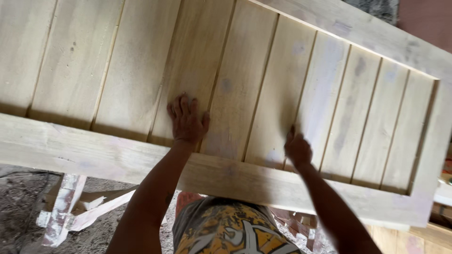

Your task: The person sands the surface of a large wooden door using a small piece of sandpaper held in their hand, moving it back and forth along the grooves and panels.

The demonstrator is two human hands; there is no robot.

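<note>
1. Two hands rest on the pale wooden panel door [263, 70], which lies flat across the view.
2. Left hand [187, 120]: fingers spread flat, at seven o'clock of the door's middle.
3. Right hand [297, 149]: fingers curled closed against a board, at five o'clock.

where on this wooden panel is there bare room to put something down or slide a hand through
Most of the wooden panel is bare: the slats left of the left hand, up to the picture's edge, and those right of the right hand, out to the frame's end rail. Between the hands about two slats lie free. The near rail is bare too. It is crowded only where both forearms cross it.
</note>
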